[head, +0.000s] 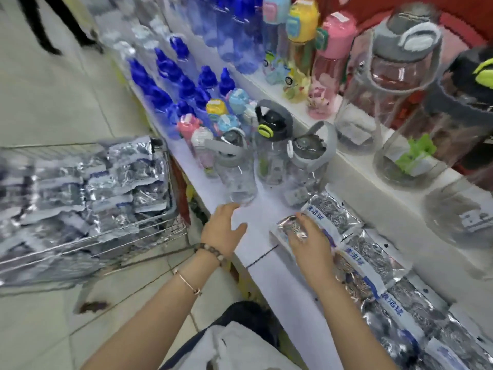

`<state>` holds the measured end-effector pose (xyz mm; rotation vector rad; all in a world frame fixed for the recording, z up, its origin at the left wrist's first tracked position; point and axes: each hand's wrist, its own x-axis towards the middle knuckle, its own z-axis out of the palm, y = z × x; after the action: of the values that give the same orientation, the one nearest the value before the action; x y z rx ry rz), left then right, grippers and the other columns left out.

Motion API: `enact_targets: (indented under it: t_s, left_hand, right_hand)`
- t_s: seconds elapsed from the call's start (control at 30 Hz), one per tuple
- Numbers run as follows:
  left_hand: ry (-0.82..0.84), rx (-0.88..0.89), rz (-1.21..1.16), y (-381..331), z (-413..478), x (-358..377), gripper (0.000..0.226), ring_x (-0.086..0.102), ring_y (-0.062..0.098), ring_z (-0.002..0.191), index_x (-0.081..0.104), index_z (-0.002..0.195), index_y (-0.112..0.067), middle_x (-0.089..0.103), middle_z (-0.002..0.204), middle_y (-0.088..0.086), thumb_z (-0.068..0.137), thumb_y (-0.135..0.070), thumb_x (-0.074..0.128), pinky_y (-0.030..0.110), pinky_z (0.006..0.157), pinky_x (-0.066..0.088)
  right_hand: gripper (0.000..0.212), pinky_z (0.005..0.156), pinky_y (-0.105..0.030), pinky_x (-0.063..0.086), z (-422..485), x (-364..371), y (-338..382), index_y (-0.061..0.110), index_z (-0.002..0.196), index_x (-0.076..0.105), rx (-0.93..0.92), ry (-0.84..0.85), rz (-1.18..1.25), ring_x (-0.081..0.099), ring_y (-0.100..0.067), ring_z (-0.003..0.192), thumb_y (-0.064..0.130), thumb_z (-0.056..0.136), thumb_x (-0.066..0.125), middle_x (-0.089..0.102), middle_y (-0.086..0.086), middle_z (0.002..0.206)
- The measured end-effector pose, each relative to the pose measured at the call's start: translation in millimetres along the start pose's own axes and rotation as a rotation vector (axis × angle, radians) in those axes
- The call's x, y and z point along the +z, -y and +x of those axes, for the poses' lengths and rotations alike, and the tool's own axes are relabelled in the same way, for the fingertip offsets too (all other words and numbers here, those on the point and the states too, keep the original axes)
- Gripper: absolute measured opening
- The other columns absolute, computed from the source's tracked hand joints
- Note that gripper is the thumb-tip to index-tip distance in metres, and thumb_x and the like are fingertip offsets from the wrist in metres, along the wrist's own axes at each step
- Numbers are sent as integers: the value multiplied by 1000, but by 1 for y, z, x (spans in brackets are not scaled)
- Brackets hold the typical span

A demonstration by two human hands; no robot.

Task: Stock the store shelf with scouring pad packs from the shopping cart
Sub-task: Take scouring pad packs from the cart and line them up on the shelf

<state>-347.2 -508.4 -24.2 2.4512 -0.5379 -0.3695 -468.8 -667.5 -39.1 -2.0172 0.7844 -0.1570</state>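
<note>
Scouring pad pack lies on the shelf under the right hand, which grips it at the end of the row of packs (likely aligning it). The left hand hovers open and empty.

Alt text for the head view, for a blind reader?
A person's right hand holds a scouring pad pack on the white shelf beside a row of packs; the open left hand hovers near clear bottles, with the pack-filled cart at left.

Bare shelf between bottles, packs
</note>
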Motion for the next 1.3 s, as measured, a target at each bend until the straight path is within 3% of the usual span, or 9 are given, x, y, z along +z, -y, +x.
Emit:
enact_targets:
  t_s: [0.17, 0.5, 0.57, 0.67, 0.73, 0.8, 1.0, 1.2, 1.3]
  left_hand:
    - [-160, -205, -30, 43, -27, -47, 46, 50, 22, 112, 48, 128, -17, 49, 125, 5, 85, -26, 60, 30, 89, 42]
    - [-373, -502, -155, 140, -67, -129, 48, 49, 15, 114, 44, 130, -18, 47, 130, 1, 86, -30, 59, 34, 96, 43]
    - [-398, -532, -168, 163, -69, -147, 47, 50, 11, 108, 44, 131, -19, 47, 130, 0, 87, -30, 58, 29, 90, 45]
    - [-432, -555, -198, 202, -70, -175, 40, 46, -6, 82, 48, 126, -20, 47, 126, -1, 88, -23, 58, 10, 66, 37]
    - [-438, -602, -206, 231, -70, -194, 40, 45, -7, 74, 47, 127, -19, 46, 125, -2, 89, -22, 57, 7, 59, 35]
    - [-433, -625, -200, 259, -72, -212, 44, 49, 0, 83, 44, 130, -19, 44, 129, 0, 89, -24, 57, 11, 74, 37]
    - [-375, -707, -218, 337, -75, -248, 45, 48, 16, 111, 45, 130, -19, 44, 131, 4, 88, -28, 58, 31, 95, 43]
    - [-364, -782, -233, 387, -68, -271, 44, 46, 16, 119, 45, 129, -20, 44, 134, -1, 88, -28, 58, 28, 90, 34]
    - [-367, -786, -278, 411, -55, -279, 46, 50, 18, 115, 46, 129, -19, 45, 135, 3, 86, -26, 59, 31, 94, 41]
  right_hand:
    - [43, 97, -36, 42, 10, 49, 41, 21, 133, 51, -155, 161, 43, 52, -18, 118, 18, 91, 59, 57, 2, 127]
    - [50, 99, -27, 40, 15, 160, 127, 24, 138, 44, -362, 466, -91, 50, -12, 122, 22, 90, 59, 51, 4, 137]
    - [51, 101, -29, 41, 15, 186, 142, 24, 139, 44, -384, 496, -126, 50, -12, 122, 24, 90, 59, 50, 5, 138]
    - [50, 99, -31, 42, 15, 233, 169, 23, 138, 45, -412, 534, -191, 51, -14, 119, 26, 90, 59, 51, 2, 138]
    - [50, 97, -33, 44, 13, 265, 188, 22, 138, 45, -407, 565, -221, 53, -16, 117, 27, 91, 59, 52, 0, 137]
    - [50, 98, -33, 43, 10, 297, 206, 21, 139, 44, -421, 584, -282, 51, -17, 120, 28, 91, 59, 52, 0, 136]
    - [49, 101, -37, 43, 4, 380, 249, 18, 137, 46, -390, 662, -339, 53, -19, 120, 27, 90, 60, 53, -2, 135]
    - [44, 95, -45, 47, 10, 429, 279, 22, 134, 48, -356, 704, -424, 60, -21, 107, 31, 91, 58, 61, 0, 122]
    - [46, 98, -40, 45, 24, 454, 291, 19, 135, 47, -337, 737, -418, 56, -19, 114, 30, 92, 58, 57, 2, 130]
